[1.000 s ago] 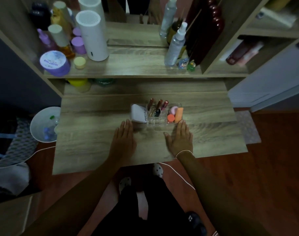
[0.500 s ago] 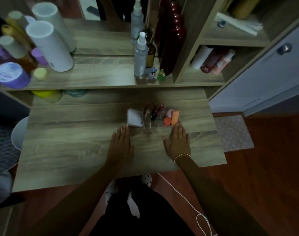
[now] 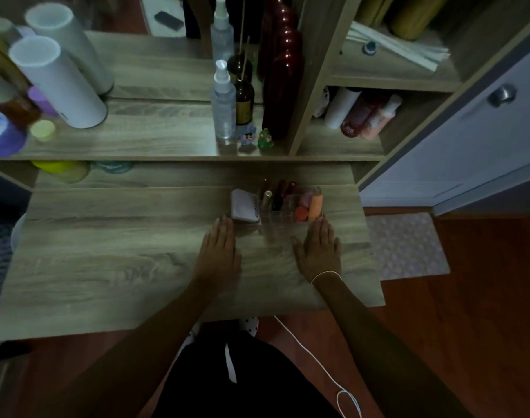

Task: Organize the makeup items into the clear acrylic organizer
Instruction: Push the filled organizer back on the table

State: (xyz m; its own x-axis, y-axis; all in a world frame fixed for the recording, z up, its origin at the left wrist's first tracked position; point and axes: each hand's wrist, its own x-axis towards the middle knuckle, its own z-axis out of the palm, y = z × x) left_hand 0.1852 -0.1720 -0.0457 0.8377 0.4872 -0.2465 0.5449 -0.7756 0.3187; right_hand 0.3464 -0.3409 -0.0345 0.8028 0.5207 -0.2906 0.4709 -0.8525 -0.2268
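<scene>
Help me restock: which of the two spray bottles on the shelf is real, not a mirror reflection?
The nearer clear spray bottle, standing on the shelf beside the brown bottle. The one above and behind it is its mirror image.

1. I saw a white cylinder (image 3: 58, 82) standing upright at the left of the wooden shelf (image 3: 137, 137).
2. I noted a clear spray bottle (image 3: 224, 107) just beside a brown bottle (image 3: 244, 101).
3. Two small figurines (image 3: 256, 137) stood before a dark red bottle (image 3: 281, 86).
4. A purple jar (image 3: 1, 132) appeared blurred.
</scene>
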